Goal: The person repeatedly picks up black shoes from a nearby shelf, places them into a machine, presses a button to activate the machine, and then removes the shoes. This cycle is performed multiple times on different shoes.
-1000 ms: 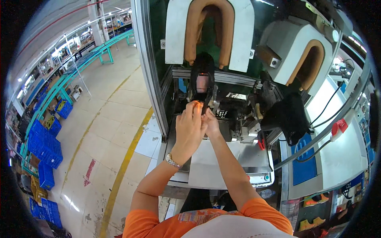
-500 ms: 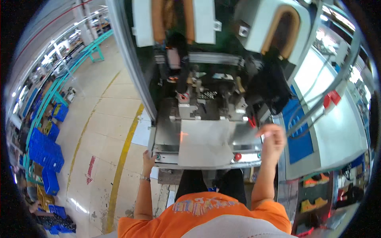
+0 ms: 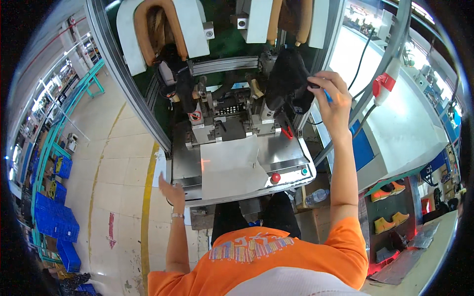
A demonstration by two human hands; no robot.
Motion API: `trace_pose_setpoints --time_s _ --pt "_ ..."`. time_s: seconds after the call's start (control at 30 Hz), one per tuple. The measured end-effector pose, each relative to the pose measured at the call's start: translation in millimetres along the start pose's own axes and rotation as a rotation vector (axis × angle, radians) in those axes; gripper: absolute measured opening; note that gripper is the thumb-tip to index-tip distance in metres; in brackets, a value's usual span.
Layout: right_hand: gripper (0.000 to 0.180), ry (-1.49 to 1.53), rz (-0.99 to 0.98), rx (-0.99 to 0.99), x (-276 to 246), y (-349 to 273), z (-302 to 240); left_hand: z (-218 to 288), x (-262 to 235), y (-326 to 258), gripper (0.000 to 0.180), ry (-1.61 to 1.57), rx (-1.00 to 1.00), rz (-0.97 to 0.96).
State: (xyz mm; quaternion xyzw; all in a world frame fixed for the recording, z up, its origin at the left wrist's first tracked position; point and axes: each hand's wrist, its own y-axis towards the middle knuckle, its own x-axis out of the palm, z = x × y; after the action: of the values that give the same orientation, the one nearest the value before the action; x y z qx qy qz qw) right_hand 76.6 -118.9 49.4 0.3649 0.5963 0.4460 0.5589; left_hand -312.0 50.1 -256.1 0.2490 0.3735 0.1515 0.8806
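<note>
My right hand [image 3: 335,101] is raised at the right station of a machine, its thumb and fingers pinched on the dark edge of a black shoe upper [image 3: 286,74]. That upper sits over a post, its shape partly lost in shadow. A second black shoe upper [image 3: 183,86] is on the left post, below a brown padded arch [image 3: 158,27]. My left hand [image 3: 173,192] is beside the machine's front left corner, fingers stretched out and nothing in them. Between the hands, a pale sheet [image 3: 229,167] lies on the metal machine table [image 3: 281,155].
A red button [image 3: 275,178] and a green button [image 3: 304,171] are on the table's front edge. Red-handled pliers [image 3: 287,130] lie near the right post. A red-and-white plug connector [image 3: 385,86] hangs at right. Orange shoes [image 3: 387,191] and yellow ones stand on a lower right rack.
My right hand has risen from above the table's right front to the right shoe upper. My left hand has come off the table's left front corner. The whole view has shifted.
</note>
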Motion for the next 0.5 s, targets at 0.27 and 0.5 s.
trace_pose_setpoints --time_s 0.27,0.5 --pt "0.025 -0.056 0.027 -0.184 -31.3 -22.9 -29.7 207.0 -32.2 -23.2 0.047 -0.591 0.634 -0.427" --pt "0.024 -0.154 -0.085 -0.252 -66.6 -41.2 -82.4 310.9 -35.3 -91.5 0.102 -1.065 0.438 -0.639"
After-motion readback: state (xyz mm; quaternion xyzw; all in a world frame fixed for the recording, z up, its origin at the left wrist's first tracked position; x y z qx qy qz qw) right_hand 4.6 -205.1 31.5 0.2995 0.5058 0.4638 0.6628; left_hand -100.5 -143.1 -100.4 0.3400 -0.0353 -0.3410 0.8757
